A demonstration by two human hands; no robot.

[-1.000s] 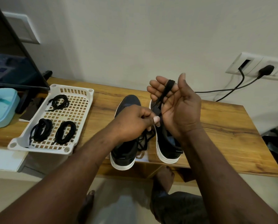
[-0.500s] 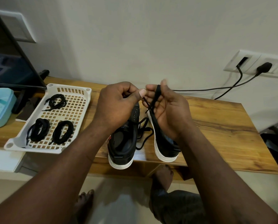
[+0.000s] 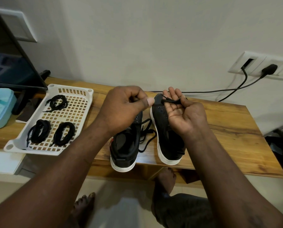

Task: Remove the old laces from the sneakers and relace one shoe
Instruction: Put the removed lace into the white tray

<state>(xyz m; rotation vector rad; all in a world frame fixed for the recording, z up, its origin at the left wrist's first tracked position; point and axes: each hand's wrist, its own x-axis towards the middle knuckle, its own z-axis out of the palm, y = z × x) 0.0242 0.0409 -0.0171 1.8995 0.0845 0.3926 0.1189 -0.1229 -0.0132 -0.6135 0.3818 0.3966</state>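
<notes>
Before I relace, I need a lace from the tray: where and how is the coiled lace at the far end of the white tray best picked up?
Pinch the far coiled lace across its bundled loop, on its right side, coming down from above. It lies flat on the tray grid, and its loose ends trail left, so gripping an end would likely uncoil it.

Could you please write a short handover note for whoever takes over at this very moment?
Left hand: fingers curled; whether they pinch the black lace is unclear.
Right hand: palm up, holds that lace across its fingers.
Both sneakers stand on the table, a loose lace between them; three coiled laces lie in the tray.
Done: the right sneaker shows bare eyelets.
Left: relace one shoe.
</notes>
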